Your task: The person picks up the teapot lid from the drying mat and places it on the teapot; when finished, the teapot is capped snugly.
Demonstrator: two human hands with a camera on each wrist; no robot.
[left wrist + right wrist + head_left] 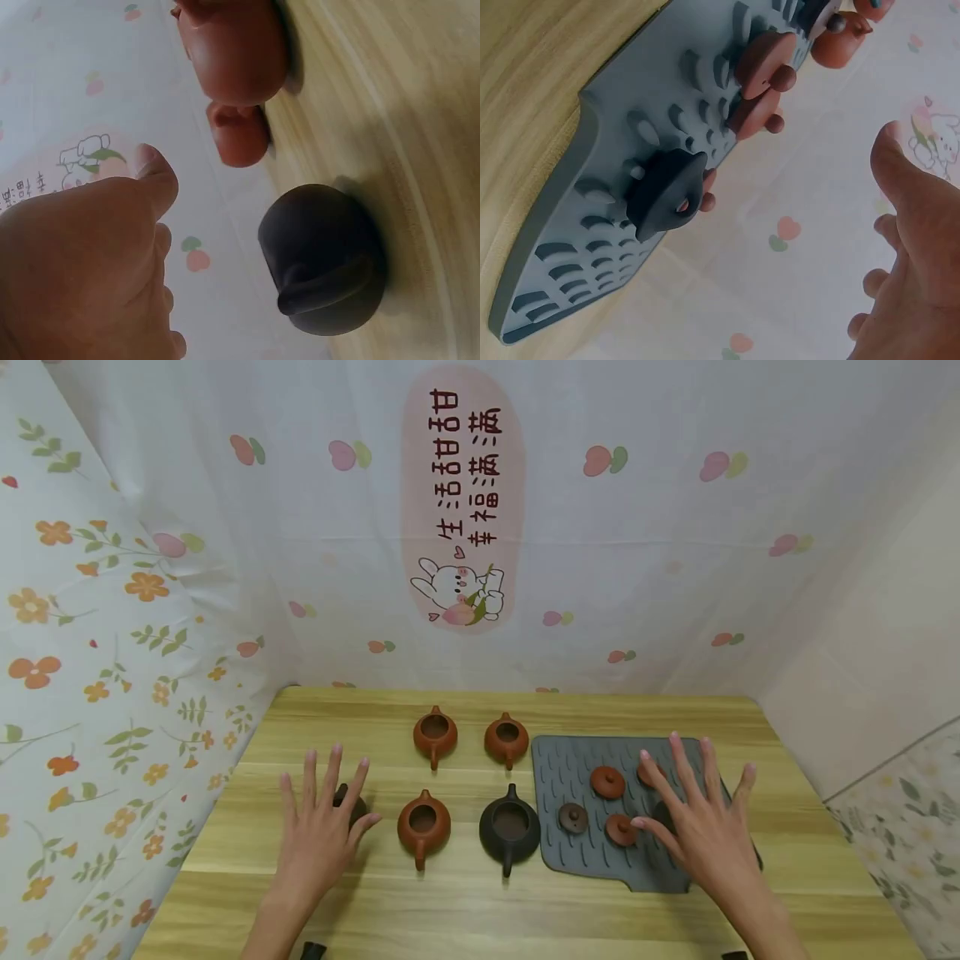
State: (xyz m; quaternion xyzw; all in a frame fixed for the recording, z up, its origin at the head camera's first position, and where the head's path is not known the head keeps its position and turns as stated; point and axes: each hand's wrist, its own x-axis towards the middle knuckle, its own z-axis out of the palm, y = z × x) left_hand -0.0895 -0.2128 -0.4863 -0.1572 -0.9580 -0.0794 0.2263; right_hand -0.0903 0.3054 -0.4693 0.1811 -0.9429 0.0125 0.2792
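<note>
My left hand (318,831) is held with fingers spread above a small dark teapot (322,259), partly hidden by it in the head view. To its right stand a reddish-brown teapot (423,837) and a larger black teapot (511,843), both lidless. My right hand (708,831), fingers also spread, hovers over a grey ridged mat (558,852). On the mat lie a black lid (664,195), a brown lid (573,818) and several reddish lids, among them one lid (607,782) near the middle. Neither hand holds anything.
Two more reddish-brown teapots, a left one (435,747) and a right one (506,748), stand farther back on the wooden table (420,910). A printed cloth (600,543) hangs behind the table, and a flowered cloth (97,693) along its left side.
</note>
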